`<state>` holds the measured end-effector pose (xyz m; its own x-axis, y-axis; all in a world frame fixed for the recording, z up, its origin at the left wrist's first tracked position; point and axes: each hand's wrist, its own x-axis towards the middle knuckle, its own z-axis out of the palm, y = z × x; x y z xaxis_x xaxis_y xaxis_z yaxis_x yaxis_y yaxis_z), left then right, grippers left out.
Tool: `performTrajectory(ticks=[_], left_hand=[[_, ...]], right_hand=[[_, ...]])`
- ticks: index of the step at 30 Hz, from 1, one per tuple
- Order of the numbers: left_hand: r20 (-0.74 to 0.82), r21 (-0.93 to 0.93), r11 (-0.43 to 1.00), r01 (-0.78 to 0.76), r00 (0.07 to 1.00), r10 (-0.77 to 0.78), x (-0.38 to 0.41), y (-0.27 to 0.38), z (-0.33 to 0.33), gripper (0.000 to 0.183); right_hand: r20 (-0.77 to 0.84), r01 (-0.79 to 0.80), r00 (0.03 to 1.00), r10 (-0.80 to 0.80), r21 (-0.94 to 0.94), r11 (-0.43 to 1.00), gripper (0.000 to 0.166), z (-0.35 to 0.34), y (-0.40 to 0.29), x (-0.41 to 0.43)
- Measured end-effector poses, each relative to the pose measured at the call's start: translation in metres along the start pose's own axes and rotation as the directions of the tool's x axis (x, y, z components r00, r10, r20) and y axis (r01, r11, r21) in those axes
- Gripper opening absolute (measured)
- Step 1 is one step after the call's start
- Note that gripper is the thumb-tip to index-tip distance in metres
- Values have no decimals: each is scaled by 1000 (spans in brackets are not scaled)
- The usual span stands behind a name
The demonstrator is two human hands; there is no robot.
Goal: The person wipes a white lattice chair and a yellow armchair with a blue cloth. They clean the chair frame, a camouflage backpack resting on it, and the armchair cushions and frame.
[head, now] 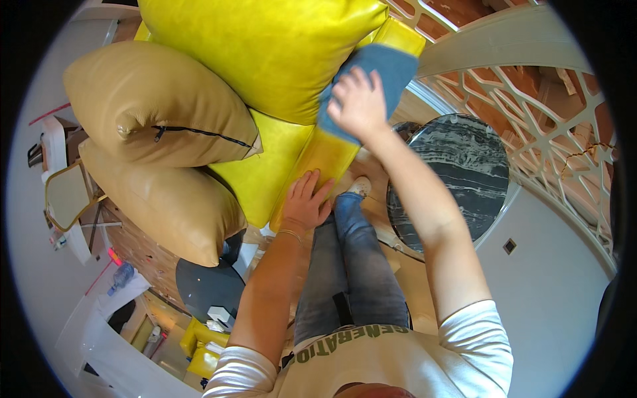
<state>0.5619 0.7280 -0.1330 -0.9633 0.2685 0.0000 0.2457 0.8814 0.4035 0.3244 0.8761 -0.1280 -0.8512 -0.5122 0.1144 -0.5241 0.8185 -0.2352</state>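
Under my right hand lies a blue-grey cloth, spread over the armrest and pressed down by the palm and slightly bent fingers. The armrest belongs to a yellow leather sofa. Nearer to me on that same armrest rests my left hand, fingers apart and holding nothing. A big yellow leather cushion leans beside the cloth. To the left, a tan cushion with a partly open black zipper sits on top of another tan cushion.
Right of the sofa stands a round black marble-patterned table, close to my right forearm. Beyond it rises a white lattice partition. At lower left are a dark round table and a yellow armchair. A gold-framed chair stands farther left.
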Motion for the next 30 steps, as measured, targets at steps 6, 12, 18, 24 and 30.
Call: performTrajectory(ticks=[6,12,18,24,30], left_hand=[[-65,-193,980,56,995,-70,-13,-5,9,46],[-141,-163,981,107,981,-130,0,4,1,49],[-299,-211,939,272,897,-327,97,53,-10,53],[-193,-318,928,191,946,-261,203,61,-7,65],[-118,-283,914,292,935,-335,255,32,-10,63]], right_hand=[[26,230,967,-252,326,917,22,17,-88,-81],[35,267,953,-302,375,888,41,2,-37,-62],[54,-119,992,110,193,974,59,-9,29,-30],[103,-298,952,289,96,950,54,-6,66,23],[97,-328,938,331,-52,943,63,-10,101,76]])
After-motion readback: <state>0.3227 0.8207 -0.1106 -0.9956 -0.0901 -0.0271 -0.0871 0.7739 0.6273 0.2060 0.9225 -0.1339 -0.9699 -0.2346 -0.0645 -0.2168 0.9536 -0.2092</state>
